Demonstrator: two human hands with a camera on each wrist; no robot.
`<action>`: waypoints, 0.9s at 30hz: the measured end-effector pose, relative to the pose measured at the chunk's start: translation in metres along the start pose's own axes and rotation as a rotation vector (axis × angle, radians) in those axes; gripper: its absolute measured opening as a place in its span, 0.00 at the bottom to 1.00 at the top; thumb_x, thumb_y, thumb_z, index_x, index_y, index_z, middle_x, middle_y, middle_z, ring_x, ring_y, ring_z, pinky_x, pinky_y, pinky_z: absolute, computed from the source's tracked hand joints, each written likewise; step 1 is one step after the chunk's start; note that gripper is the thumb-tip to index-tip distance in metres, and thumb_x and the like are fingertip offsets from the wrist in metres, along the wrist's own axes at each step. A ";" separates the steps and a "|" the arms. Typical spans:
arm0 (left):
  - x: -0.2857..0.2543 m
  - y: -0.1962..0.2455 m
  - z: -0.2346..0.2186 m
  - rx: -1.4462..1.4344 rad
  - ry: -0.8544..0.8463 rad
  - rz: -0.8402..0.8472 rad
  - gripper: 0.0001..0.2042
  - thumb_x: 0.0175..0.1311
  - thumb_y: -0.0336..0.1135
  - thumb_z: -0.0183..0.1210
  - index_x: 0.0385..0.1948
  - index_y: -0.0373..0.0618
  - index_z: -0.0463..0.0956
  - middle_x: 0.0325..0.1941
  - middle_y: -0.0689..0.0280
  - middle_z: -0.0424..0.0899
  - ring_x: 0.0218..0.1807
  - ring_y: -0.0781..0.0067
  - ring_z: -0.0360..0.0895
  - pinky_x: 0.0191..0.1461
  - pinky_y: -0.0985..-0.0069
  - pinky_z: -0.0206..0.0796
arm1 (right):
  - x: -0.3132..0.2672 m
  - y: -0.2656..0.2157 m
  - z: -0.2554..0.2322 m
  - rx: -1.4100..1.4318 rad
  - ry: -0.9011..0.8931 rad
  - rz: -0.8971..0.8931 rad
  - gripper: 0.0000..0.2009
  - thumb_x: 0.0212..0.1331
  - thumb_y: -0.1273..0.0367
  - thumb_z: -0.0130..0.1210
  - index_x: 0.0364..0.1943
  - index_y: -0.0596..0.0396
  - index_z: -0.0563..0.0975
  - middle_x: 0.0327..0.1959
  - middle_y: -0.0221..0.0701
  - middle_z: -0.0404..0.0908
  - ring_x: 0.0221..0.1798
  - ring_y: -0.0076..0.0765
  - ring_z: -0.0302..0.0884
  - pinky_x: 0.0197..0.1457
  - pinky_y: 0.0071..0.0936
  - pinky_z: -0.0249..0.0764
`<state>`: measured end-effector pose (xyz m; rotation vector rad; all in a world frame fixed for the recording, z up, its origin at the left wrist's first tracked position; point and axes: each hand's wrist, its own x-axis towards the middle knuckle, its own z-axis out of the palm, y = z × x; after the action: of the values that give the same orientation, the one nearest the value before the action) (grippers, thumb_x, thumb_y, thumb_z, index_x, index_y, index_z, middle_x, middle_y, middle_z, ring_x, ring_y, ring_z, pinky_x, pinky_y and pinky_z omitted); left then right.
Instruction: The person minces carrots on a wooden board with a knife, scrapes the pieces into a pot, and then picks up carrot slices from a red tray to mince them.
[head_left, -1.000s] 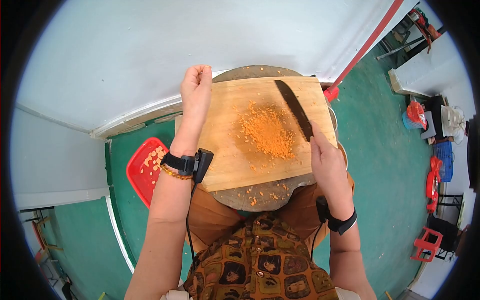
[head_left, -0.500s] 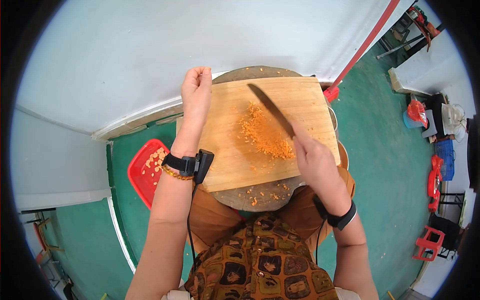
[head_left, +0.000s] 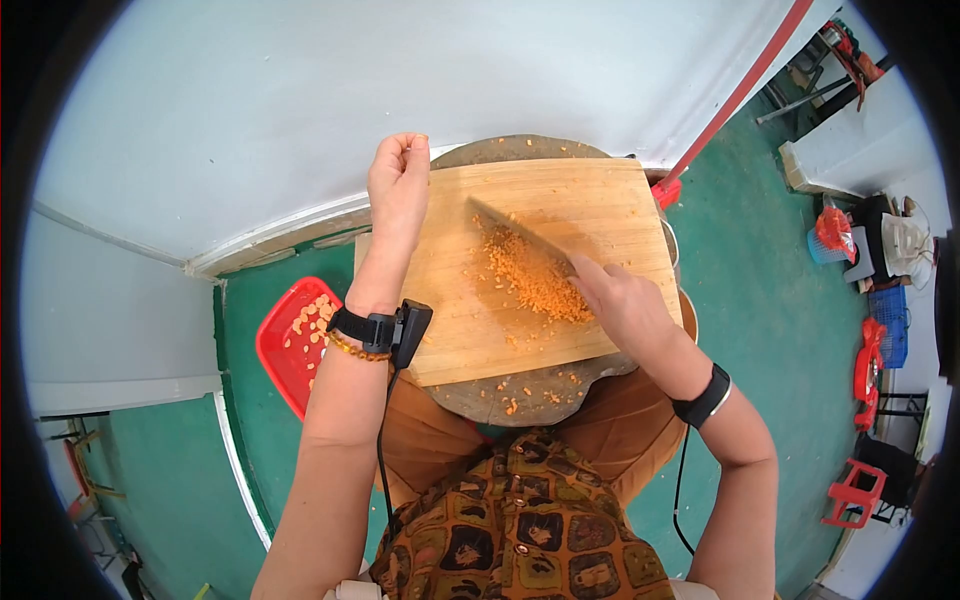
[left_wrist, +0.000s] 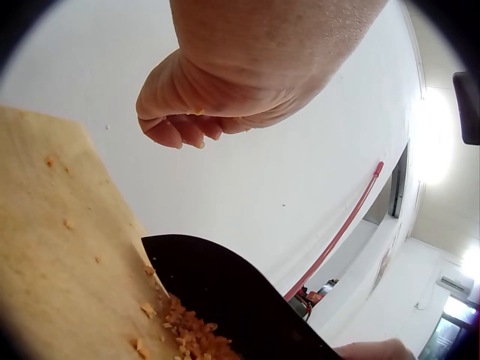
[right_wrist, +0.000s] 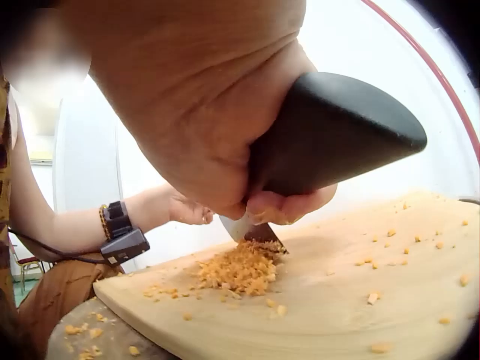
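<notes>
My right hand (head_left: 625,305) grips the black handle (right_wrist: 337,135) of a dark-bladed knife (head_left: 520,236). The blade lies across the upper side of a pile of finely chopped orange pieces (head_left: 540,285) on the wooden cutting board (head_left: 450,340). In the left wrist view the broad blade (left_wrist: 217,289) stands beside the chopped bits (left_wrist: 196,334). My left hand (head_left: 398,190) is held near the board's upper left corner, its fingers curled in with nothing visible in them; the left wrist view shows it (left_wrist: 225,97) raised clear of the board.
A round stump (head_left: 490,398) with scattered crumbs supports the board. On the floor at left, a red basin (head_left: 285,350) holds pale orange slices. A white wall (head_left: 280,110) rises beyond the board. A red stool (head_left: 855,493) and a blue crate (head_left: 888,320) are at right.
The knife has swung left from the board's right side, across the pile to its upper left edge. My right hand has shifted left, its elbow moving outward. My left hand has barely moved.
</notes>
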<state>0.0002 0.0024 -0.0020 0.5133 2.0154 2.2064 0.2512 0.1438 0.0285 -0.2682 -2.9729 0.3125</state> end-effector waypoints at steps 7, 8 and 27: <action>0.002 -0.002 -0.002 0.022 -0.007 0.004 0.09 0.67 0.37 0.54 0.37 0.40 0.74 0.25 0.77 0.70 0.26 0.89 0.61 0.28 0.86 0.55 | -0.035 -0.007 -0.022 0.236 0.152 0.031 0.10 0.60 0.67 0.54 0.45 0.51 0.74 0.23 0.39 0.77 0.27 0.49 0.77 0.28 0.40 0.74; 0.003 -0.003 -0.002 0.029 -0.009 0.001 0.09 0.67 0.37 0.54 0.37 0.40 0.74 0.25 0.77 0.70 0.26 0.89 0.61 0.28 0.86 0.55 | -0.040 -0.006 -0.027 0.228 0.106 0.016 0.10 0.60 0.68 0.54 0.45 0.51 0.75 0.24 0.39 0.78 0.27 0.49 0.77 0.28 0.41 0.74; 0.001 0.000 -0.001 -0.002 -0.003 -0.006 0.08 0.67 0.36 0.54 0.36 0.40 0.73 0.25 0.77 0.70 0.26 0.90 0.61 0.27 0.86 0.55 | -0.027 0.019 -0.029 0.243 -0.144 0.002 0.09 0.63 0.64 0.51 0.32 0.54 0.73 0.24 0.43 0.77 0.28 0.54 0.76 0.30 0.45 0.72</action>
<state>-0.0006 0.0017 -0.0016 0.5095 2.0101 2.2034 0.2847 0.1624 0.0492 -0.2288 -3.0312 0.7150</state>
